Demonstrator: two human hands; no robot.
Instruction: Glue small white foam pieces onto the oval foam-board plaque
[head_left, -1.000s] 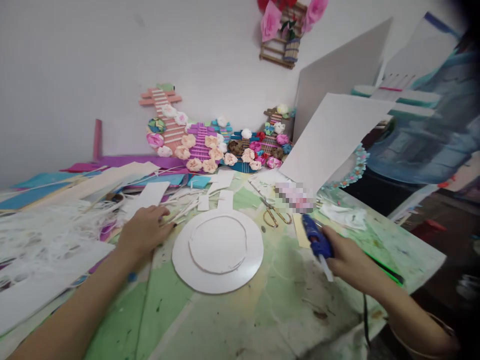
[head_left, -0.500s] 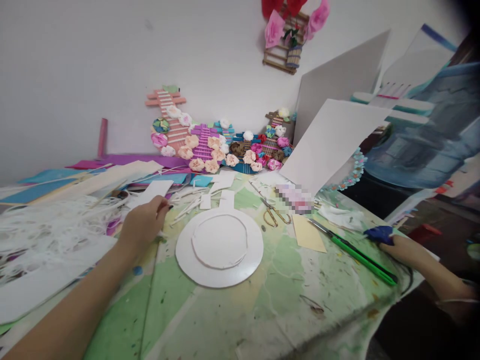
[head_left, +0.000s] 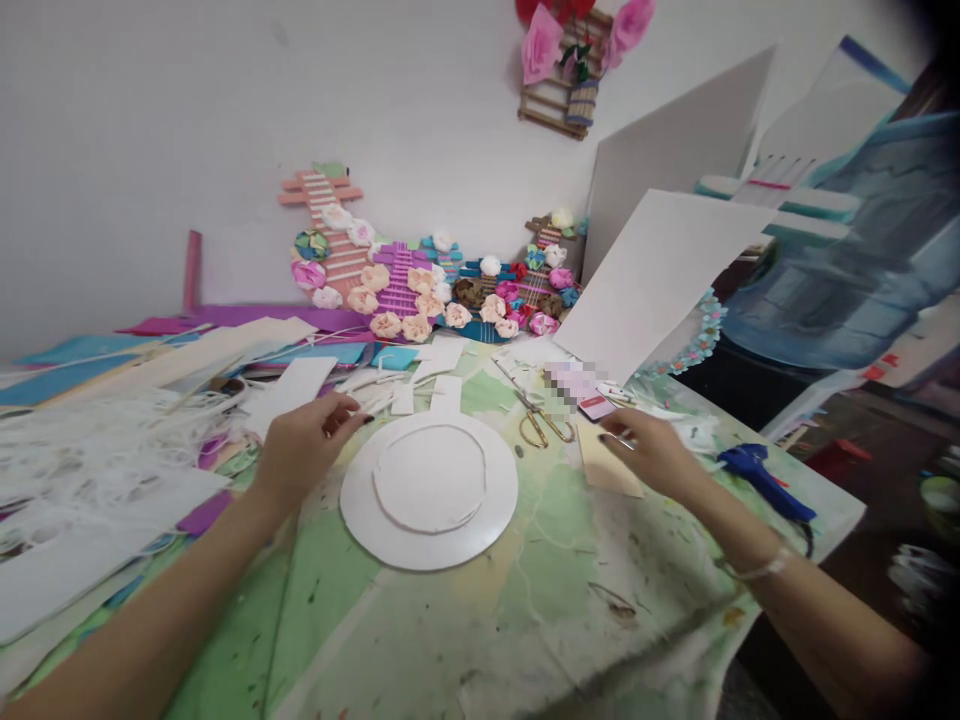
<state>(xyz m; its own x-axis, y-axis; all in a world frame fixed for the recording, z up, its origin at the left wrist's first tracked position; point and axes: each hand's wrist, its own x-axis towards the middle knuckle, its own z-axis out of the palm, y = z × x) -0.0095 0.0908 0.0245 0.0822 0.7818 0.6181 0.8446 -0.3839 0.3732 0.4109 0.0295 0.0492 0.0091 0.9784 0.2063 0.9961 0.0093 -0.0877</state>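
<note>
A white disc (head_left: 427,550) with a narrow neck (head_left: 447,394) lies flat on the table. A thin raised ring (head_left: 375,480) sits on its face. My left hand (head_left: 304,445) hovers at the disc's left edge, fingers loosely bent, thumb apart, nothing seen in it. My right hand (head_left: 652,450) is over the cream paper piece (head_left: 604,472), fingers apart. A metal blade tip shows by its fingers; the green knife's body is hidden beneath hand and forearm. Gold-handled scissors (head_left: 546,425) lie open between disc and right hand. A blue glue gun (head_left: 765,483) rests right of my right forearm.
White scraps and strips (head_left: 97,450) heap up on the left. Flower-trimmed guitar-shaped crafts (head_left: 405,280) lean on the back wall. A phone (head_left: 592,400), partly blurred out, lies behind my right hand. A white board (head_left: 660,270) and a water bottle (head_left: 870,260) stand at the right.
The glue gun, in my right hand before, has been put down at the table's right side. My right hand has come back left over the knife and paper. My left hand shifted slightly toward the disc.
</note>
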